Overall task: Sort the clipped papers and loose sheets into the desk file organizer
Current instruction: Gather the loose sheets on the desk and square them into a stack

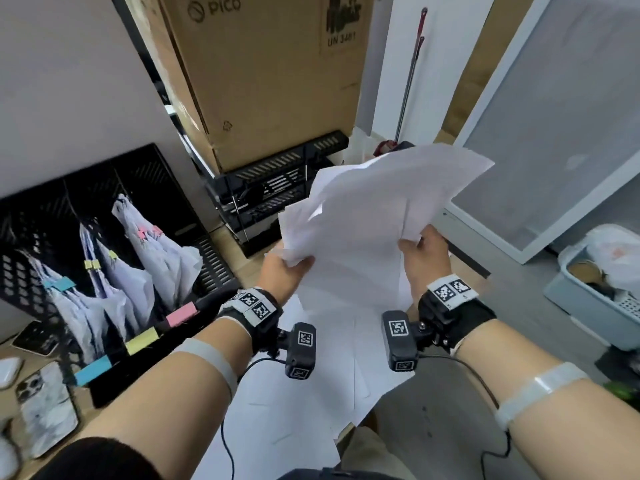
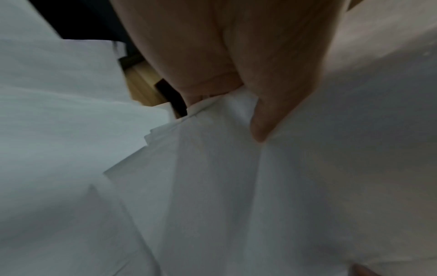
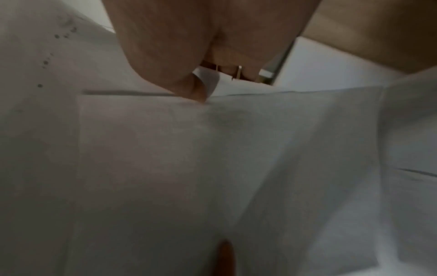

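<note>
Loose sheets [image 1: 374, 216] — one white sheaf, pinched at its near edge by left hand [image 1: 282, 275] and right hand [image 1: 424, 254], raised beside the file organizer [image 1: 152, 174].

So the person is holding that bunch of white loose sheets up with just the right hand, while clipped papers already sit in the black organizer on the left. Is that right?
Not quite: both hands hold the loose sheets. The head view shows the left hand gripping the lower left corner and the right hand the right edge. The rest stands: clipped papers sit in the black organizer on the left.
</note>
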`<action>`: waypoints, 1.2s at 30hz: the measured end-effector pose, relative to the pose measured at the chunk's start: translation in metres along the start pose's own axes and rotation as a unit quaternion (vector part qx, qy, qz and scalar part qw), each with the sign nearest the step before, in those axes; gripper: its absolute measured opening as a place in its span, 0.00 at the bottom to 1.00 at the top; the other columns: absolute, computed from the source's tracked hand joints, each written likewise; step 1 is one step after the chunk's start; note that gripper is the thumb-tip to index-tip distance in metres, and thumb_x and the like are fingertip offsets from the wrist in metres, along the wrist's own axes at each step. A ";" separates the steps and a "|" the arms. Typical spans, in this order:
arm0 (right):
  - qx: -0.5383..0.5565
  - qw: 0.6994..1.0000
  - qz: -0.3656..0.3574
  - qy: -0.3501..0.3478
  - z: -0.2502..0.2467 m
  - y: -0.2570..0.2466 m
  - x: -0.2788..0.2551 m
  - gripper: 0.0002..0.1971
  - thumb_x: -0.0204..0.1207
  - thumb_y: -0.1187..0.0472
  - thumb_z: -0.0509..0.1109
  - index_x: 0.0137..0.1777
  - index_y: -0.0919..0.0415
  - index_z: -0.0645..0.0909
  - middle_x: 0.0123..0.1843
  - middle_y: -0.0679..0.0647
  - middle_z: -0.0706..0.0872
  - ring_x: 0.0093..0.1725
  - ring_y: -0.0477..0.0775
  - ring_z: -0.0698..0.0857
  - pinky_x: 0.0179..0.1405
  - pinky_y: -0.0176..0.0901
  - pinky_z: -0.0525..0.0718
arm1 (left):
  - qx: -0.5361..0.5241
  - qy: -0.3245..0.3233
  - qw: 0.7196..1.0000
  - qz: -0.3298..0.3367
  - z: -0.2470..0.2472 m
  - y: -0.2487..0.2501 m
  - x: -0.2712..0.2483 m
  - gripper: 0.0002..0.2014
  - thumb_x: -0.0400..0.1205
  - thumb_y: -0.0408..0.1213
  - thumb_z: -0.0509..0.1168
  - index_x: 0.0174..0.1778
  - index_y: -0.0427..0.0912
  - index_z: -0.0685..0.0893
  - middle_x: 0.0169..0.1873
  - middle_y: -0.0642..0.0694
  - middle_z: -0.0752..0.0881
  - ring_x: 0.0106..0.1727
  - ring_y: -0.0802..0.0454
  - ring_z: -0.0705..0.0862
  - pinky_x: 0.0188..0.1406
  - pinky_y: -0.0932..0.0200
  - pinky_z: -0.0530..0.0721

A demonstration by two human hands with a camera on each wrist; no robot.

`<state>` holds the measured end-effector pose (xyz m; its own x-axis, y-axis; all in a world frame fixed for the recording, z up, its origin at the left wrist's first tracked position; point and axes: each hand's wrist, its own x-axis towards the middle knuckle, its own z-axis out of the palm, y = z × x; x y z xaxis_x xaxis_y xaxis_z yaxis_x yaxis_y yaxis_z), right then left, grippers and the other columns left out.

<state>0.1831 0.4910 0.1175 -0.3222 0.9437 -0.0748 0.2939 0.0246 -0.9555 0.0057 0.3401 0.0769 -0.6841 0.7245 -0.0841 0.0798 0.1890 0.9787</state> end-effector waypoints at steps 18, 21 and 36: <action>0.044 0.993 0.092 -0.051 -0.006 0.035 -0.035 0.18 0.70 0.70 0.71 0.55 0.49 0.78 0.55 0.58 0.87 0.56 0.60 0.86 0.59 0.54 0.85 | 0.076 -0.009 0.995 0.071 0.020 -0.023 -0.007 0.28 0.73 0.45 0.80 0.68 0.42 0.82 0.63 0.53 0.85 0.61 0.75 0.81 0.59 0.78 0.78; 0.012 0.988 0.130 -0.078 -0.011 0.041 -0.029 0.14 0.74 0.69 0.69 0.56 0.53 0.79 0.54 0.56 0.87 0.56 0.61 0.85 0.58 0.49 0.82 | 0.071 -0.008 0.997 0.011 0.023 -0.029 -0.007 0.25 0.79 0.49 0.74 0.71 0.47 0.80 0.63 0.52 0.86 0.64 0.57 0.85 0.64 0.59 0.84; -0.253 0.890 0.263 -0.275 0.039 0.108 -0.027 0.21 0.76 0.60 0.61 0.65 0.70 0.79 0.56 0.65 0.87 0.43 0.61 0.83 0.39 0.42 0.76 | 0.292 -0.025 0.904 -0.310 -0.044 -0.083 -0.039 0.26 0.83 0.43 0.68 0.76 0.43 0.72 0.66 0.37 0.84 0.60 0.40 0.85 0.53 0.58 0.81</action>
<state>0.1888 0.4553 0.0057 -0.3719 0.5673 -0.7348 0.8563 -0.0961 -0.5075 -0.0062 0.2670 0.0068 -0.6965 0.3860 -0.6048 0.0723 0.8764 0.4761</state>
